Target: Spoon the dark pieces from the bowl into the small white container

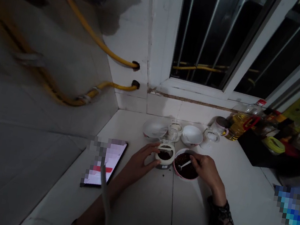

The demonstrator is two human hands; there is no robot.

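Note:
My left hand is closed around the side of a small jar with a pale rim, which stands on the counter. Dark stuff shows through the jar's top opening. Pinched in the fingers of my right hand is a small white spoon. Its tip rests in dark, grainy stuff inside a bowl with a pinkish rim, just right of the jar. What the dark stuff is, I cannot tell. A few dark crumbs lie on the counter below the jar.
Behind stand a white bowl, a clear dish, a small jar and another white jar. An oil bottle is at the back right. A lit phone lies left, with a pale cable before it.

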